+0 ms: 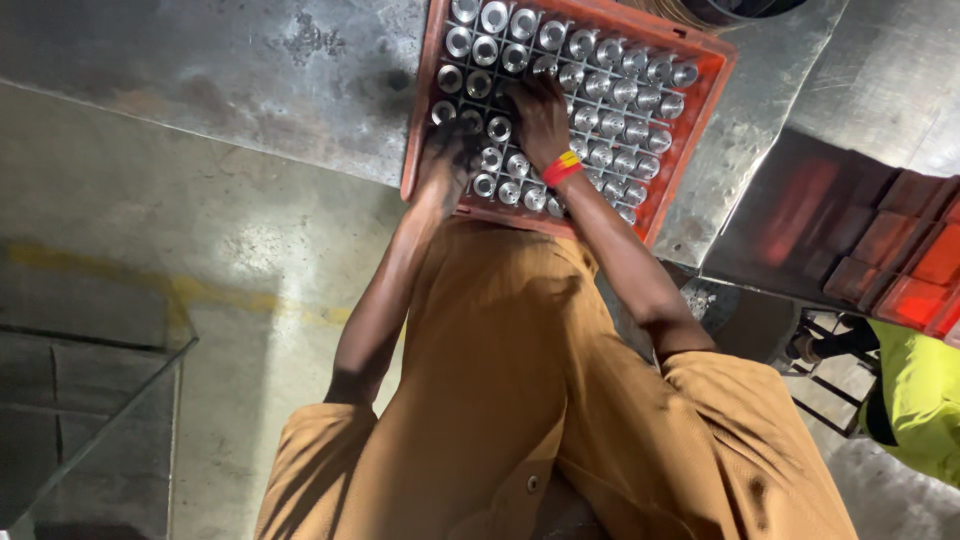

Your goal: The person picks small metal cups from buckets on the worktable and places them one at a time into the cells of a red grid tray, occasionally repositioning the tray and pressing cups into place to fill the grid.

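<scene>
An orange plastic crate (716, 88) sits on a grey metal table and is filled with rows of several shiny metal cylinders (610, 90) standing upright. My right hand (540, 112), with a red and yellow band at the wrist, lies palm down on the cylinders in the middle of the crate, fingers curled among them. My left hand (445, 150) is blurred at the crate's near left edge, over the cylinders there. The backs of both hands hide whether either grips a cylinder. My brown shirt fills the lower view.
The worn metal table (250, 70) extends left of the crate. More orange crates (900, 260) stand at the right. A person's yellow-green sleeve (920, 400) shows at the far right. A concrete floor with a faded yellow line (200, 290) lies at the left.
</scene>
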